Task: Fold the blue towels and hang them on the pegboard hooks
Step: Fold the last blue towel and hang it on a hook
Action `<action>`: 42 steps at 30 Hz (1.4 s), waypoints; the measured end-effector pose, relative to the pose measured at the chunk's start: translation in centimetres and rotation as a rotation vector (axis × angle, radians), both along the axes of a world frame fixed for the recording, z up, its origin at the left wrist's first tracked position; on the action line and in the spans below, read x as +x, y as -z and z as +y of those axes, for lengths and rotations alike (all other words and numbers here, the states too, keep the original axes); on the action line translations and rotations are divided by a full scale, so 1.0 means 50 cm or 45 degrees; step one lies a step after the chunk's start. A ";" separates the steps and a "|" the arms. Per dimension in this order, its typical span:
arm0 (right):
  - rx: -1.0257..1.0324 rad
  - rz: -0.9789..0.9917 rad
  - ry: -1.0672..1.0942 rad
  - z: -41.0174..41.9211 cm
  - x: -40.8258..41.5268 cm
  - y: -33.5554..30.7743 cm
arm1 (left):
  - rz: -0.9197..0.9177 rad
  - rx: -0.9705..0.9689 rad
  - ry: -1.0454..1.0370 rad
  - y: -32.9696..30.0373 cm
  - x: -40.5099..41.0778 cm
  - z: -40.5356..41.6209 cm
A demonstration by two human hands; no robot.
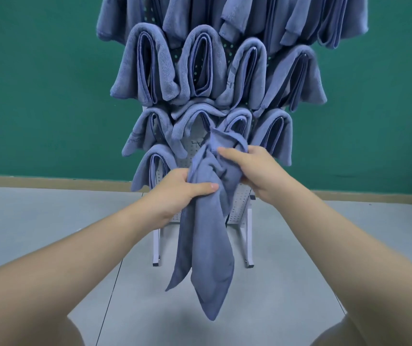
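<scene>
A crumpled towel (207, 221) is held in the air before the pegboard (238, 203), probably so its edges can be found for folding. The left hand (182, 189) and right hand (252, 168) are both clamped on it.

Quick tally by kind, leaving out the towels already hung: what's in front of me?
Loose towel: 1
Hands gripping it: 2, left hand and right hand
Pegboard: 1
Total: 4
</scene>
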State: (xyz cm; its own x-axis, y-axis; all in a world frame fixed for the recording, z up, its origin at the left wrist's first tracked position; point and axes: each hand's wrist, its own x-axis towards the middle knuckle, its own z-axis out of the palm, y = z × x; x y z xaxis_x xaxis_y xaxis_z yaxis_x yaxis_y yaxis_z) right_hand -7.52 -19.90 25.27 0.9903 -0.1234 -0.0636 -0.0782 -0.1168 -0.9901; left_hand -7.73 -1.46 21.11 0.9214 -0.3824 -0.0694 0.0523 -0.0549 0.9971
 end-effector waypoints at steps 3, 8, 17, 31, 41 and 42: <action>-0.072 0.111 -0.162 0.007 -0.006 0.021 | 0.023 -0.030 -0.033 -0.008 0.011 0.010; -0.128 0.102 -0.247 0.016 -0.011 0.037 | -0.037 0.004 -0.091 0.009 0.013 0.003; -0.210 -0.040 -0.198 0.006 -0.010 0.041 | -0.063 -0.008 -0.161 0.001 0.024 -0.003; -0.355 0.119 -0.420 0.005 -0.029 0.080 | 0.116 -0.224 -0.063 -0.029 0.048 0.021; -0.273 -0.038 0.024 -0.041 -0.010 0.054 | -0.022 0.466 0.173 -0.021 0.079 0.097; -0.259 -0.032 0.041 -0.048 -0.007 0.055 | -0.027 0.440 0.090 -0.019 0.083 0.100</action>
State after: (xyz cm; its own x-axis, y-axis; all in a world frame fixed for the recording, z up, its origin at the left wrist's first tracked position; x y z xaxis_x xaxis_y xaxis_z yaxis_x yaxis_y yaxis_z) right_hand -7.85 -22.31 22.53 0.9866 -0.1626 -0.0096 -0.0608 -0.3127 -0.9479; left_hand -3.57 3.53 22.08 0.8960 -0.4028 -0.1870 0.0155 -0.3923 0.9197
